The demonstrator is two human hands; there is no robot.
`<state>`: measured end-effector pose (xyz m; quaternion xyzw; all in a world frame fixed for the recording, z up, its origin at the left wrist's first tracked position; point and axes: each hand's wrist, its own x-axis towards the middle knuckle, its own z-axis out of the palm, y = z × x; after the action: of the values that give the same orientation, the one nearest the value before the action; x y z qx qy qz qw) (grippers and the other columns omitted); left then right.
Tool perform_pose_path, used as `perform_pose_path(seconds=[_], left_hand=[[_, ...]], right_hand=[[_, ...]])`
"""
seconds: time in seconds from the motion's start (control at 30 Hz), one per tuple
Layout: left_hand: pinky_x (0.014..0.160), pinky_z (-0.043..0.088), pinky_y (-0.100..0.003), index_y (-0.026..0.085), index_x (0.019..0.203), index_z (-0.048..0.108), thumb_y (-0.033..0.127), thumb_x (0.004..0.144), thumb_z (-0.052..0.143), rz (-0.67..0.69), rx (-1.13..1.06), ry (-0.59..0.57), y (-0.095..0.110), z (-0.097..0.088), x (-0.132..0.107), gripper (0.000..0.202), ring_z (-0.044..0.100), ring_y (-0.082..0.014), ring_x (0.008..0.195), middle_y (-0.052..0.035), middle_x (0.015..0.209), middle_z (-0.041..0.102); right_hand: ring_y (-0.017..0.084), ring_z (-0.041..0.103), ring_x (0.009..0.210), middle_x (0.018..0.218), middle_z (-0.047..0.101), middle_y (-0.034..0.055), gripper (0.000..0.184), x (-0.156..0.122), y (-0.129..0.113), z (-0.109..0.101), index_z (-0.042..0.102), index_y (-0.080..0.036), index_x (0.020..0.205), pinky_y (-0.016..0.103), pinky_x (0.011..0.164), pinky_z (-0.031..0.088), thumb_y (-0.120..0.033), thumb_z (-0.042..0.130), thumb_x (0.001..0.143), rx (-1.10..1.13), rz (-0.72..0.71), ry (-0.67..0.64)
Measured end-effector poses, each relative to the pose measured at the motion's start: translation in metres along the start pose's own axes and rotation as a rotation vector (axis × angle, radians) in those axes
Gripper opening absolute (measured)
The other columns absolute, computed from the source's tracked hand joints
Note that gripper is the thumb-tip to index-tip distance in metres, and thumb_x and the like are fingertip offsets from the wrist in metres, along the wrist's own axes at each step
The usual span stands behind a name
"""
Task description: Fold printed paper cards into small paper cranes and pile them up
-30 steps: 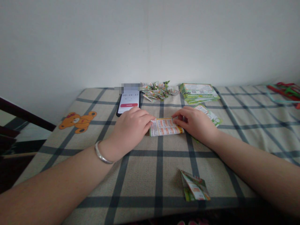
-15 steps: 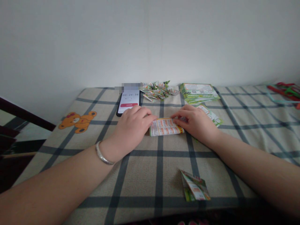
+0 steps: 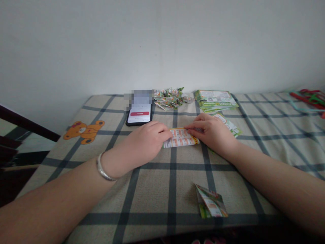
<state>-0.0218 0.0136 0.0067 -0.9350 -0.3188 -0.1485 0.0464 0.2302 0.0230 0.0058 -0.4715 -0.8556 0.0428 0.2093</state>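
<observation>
A folded printed paper (image 3: 181, 138), white with small orange grids and a yellow edge, lies on the checked cloth between my hands. My left hand (image 3: 148, 140), a silver bangle at its wrist, grips the left end with its fingers together. At the right end, my right hand (image 3: 213, 132) pinches the paper's upper edge between thumb and fingers. Both palms face down, and the hands hide the paper's two ends. Closer to me, a folded paper piece (image 3: 212, 202) with green and white print rests by itself.
Behind my hands are a phone (image 3: 139, 113), a heap of folded paper pieces (image 3: 171, 98) and a stack of printed sheets (image 3: 215, 99). A loose sheet (image 3: 228, 124) lies partly behind my right hand. A bear picture (image 3: 84, 131) is at left; red and green items (image 3: 312, 98) sit far right.
My left hand has shifted slightly down and its fingers reach a little further right over the paper's left end. My right hand stays nearly in place.
</observation>
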Motion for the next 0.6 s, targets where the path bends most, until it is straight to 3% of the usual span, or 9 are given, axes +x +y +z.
perform_pose_path(seconds=[0.2, 0.6], left_hand=[[0.094, 0.051, -0.043, 0.022, 0.12, 0.066, 0.017, 0.087, 0.047, -0.002, 0.013, -0.145, 0.011, -0.015, -0.001, 0.038, 0.059, -0.0245, 0.105, -0.0105, 0.115, 0.061], [0.097, 0.051, -0.045, 0.028, 0.129, 0.062, 0.021, 0.086, 0.045, -0.051, -0.028, -0.294, 0.018, -0.03, 0.0, 0.046, 0.061, -0.0253, 0.111, -0.0097, 0.129, 0.059]], right_hand=[[0.019, 0.062, 0.08, 0.091, 0.068, 0.0052, 0.02, 0.0, 0.002, 0.0, 0.078, -0.024, 0.102, 0.032, 0.074, 0.048, -0.028, 0.062, 0.091, -0.008, -0.013, 0.019], [0.019, 0.063, 0.081, 0.091, 0.068, 0.0058, 0.019, 0.001, 0.007, 0.005, 0.078, -0.023, 0.101, 0.033, 0.075, 0.049, -0.025, 0.062, 0.09, 0.018, -0.031, 0.022]])
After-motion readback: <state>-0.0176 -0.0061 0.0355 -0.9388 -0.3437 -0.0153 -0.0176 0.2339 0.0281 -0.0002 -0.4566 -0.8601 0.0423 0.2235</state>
